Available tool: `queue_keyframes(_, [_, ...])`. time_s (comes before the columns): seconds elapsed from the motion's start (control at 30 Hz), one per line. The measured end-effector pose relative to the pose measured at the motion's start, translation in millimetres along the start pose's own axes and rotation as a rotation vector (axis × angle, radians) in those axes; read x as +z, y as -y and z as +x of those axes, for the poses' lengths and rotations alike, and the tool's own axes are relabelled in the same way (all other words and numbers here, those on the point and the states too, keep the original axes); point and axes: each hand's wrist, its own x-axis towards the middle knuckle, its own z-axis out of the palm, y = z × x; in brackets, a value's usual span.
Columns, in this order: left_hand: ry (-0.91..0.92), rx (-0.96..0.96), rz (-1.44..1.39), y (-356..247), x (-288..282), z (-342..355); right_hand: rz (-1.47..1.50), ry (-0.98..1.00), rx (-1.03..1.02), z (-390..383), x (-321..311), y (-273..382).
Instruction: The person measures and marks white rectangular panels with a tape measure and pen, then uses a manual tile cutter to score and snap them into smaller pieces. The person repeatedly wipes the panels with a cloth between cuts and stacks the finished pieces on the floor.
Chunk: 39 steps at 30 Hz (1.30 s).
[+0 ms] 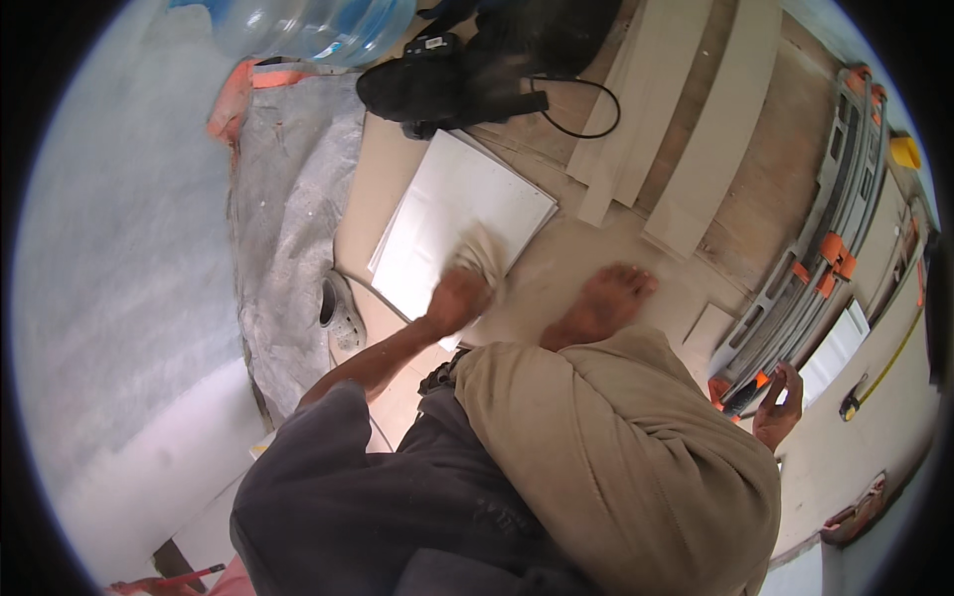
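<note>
My left hand (459, 298) is closed around a pale, crumpled rag (481, 252), smeared by motion, and presses it on a stack of glossy white tiles (417, 214). The tiles lie slightly askew on one another on the floor, left of my bare foot (604, 301). Off to the right, my right hand (778, 409) is raised with its fingers apart and lightly bent, with nothing seen in it. It is beside the near end of a long railed tool with orange fittings (795, 288), which looks like a tile cutter.
Long beige tile strips (720, 129) lie at the far right. A black bag (427, 84) and a clear blue water bottle (318, 25) are at the back. A grey clog (343, 310) stands by a grey sheet (288, 189). A tape measure (850, 406) lies extended at right.
</note>
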Motion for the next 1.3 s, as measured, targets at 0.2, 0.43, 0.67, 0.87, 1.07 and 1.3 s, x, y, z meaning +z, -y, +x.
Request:
queue_keyframes(0.2, [-0.198,-0.749,0.199,99,-25,26,0.017,-0.004,0.044,-5,-10,1])
queue_keyframes(0.43, [-0.125,-0.265,0.088,12,3,-4,-0.011,-0.03,0.08,-1,-3,3])
queue_keyframes(0.67, [-0.473,-0.86,0.283,114,-2,6,0.016,-0.042,0.053,3,-13,-16])
queue_keyframes(0.87, [-0.308,-0.759,0.351,127,25,-69,0.063,-0.076,0.175,-10,-14,-13])
queue_keyframes(1.07, [-0.267,-0.67,0.429,109,50,-95,0.081,-0.074,0.153,-11,-7,-19])
queue_keyframes(1.3, [-0.419,-1.063,-0.96,95,-48,-13,0.025,-0.044,0.154,-17,-11,-24])
